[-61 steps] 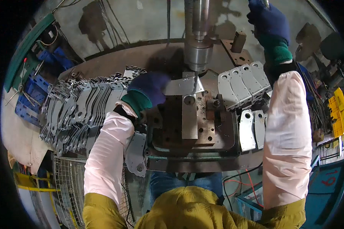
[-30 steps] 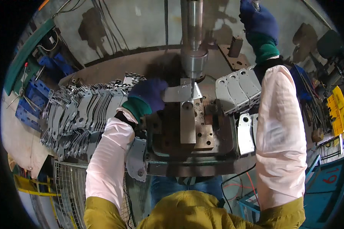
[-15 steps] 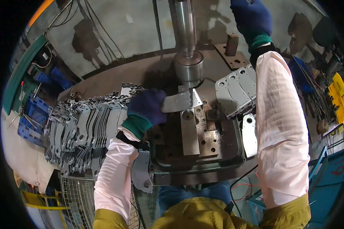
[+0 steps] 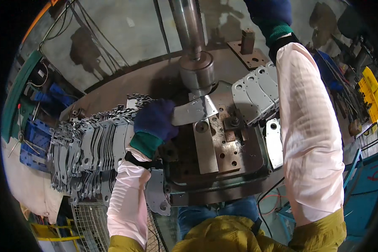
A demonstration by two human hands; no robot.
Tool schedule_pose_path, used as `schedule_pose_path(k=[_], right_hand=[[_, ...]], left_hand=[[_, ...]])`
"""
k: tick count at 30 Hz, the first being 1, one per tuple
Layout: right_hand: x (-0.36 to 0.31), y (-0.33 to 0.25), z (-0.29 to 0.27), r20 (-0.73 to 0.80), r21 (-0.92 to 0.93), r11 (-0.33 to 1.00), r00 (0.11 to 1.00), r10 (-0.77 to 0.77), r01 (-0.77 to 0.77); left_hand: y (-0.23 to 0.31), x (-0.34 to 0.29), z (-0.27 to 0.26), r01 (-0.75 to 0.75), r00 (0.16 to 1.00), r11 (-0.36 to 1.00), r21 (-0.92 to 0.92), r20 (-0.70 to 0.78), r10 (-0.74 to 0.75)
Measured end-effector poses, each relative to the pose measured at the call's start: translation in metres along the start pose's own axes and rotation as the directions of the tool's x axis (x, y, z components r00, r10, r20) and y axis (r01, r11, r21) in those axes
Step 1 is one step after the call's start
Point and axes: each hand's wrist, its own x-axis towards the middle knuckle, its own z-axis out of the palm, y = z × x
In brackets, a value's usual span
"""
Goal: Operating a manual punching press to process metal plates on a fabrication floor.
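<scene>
Left hand [image 4: 155, 119] steadies a plate [image 4: 191, 112] beneath the drill [image 4: 196, 72]

From my end I see the gloved left hand clamped on the near-left end of a grey metal plate. The plate's other end reaches over the far part of a steel bar [image 4: 206, 151], just below the drill. The right hand [image 4: 272, 14] is raised at the top edge and partly cut off; I can't tell what its fingers are closed on, if anything. The hands are well apart.

I judge the step in hand to be drilling, or lining the plate up for it; whether the tip touches metal, I can't make out. To my mind the next move calls for a firm left grip, so the plate can't spin, and a steady right arm.

Crowded plates [image 4: 94, 145] stand left of the hand; a neater row [image 4: 256, 92] sits right of the drill.
</scene>
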Motion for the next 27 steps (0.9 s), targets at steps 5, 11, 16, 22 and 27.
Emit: schedule_pose_path(k=[5,11,16,22,27], right_hand=[[0.002,-0.004,-0.001,0.014,0.061,0.998,0.999,-0.035,0.034],[0.0,-0.001,0.0,0.012,0.058,0.998,0.999,-0.04,0.039],[-0.001,-0.008,0.006,0.004,0.039,0.999,1.0,-0.016,0.016],[0.001,0.008,0.002,-0.004,-0.032,0.999,1.0,-0.03,0.03],[0.002,-0.006,-0.001,0.016,-0.034,0.995,0.995,-0.097,0.097]], left_hand=[[-0.004,-0.006,-0.001,-0.042,0.997,0.999,-0.011,-0.071,0.041],[-0.002,-0.006,-0.003,-0.028,0.998,0.999,-0.024,-0.052,0.026],[-0.004,-0.016,-0.005,0.045,0.992,0.998,-0.049,-0.115,-0.05],[-0.004,-0.004,0.009,-0.053,0.99,0.994,-0.099,-0.136,0.039],[-0.004,-0.013,-0.007,0.005,0.998,0.998,-0.055,-0.069,-0.009]])
